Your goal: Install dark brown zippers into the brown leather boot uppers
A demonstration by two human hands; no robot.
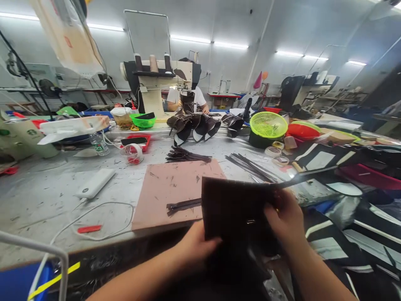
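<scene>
A dark, stiff panel point(233, 209) with a small metallic-looking mark is held up over the table's front edge. My left hand point(199, 242) grips its lower left side, thumb across the front and fingers hidden behind. On its right side, my right hand point(286, 213) is closed round the upper edge, its fingers partly hidden. Behind the panel lies a pinkish board point(156, 184), on which a dark zipper point(183, 205) rests, its right end covered by the panel. A bundle of dark zippers point(186, 154) lies at the board's far edge, and dark strips point(250, 165) lie to the right.
A white power bank point(95, 184) with a looping cable and a red tool point(89, 229) lie left. Beyond are a green bowl point(143, 121), dark shoe-like pieces point(194, 125), a yellow-green basket point(268, 124) and a sewing machine point(153, 92). A person point(199, 98) sits behind it. Black-and-white pieces point(328, 242) lie right.
</scene>
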